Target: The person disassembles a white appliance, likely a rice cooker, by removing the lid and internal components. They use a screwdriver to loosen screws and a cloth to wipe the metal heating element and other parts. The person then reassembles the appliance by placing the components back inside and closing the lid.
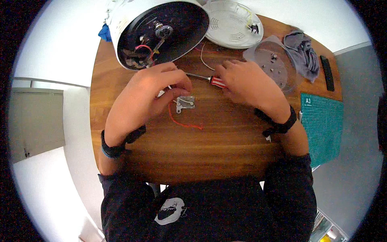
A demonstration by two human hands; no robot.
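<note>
My left hand (163, 82) is closed, its thumb and fingers pinched at the edge of a small pale plate (186, 102) with screws or rivets and a tab. A short white wire runs over the plate, and a red wire (179, 122) trails from beside it onto the table. My right hand (248, 80) is wrapped round a screwdriver (218, 82) with a red and white handle. Its metal shaft points left toward my left hand. The tip, near my left fingers, cannot be made out clearly.
A white round housing (121, 24) lies open at the back left, with parts and wires inside. Behind stands a white round cover (231, 26). At right are a clear sheet (278, 60) with several screws, a grey cloth (304, 54), a black remote (327, 73) and a green cutting mat (322, 129).
</note>
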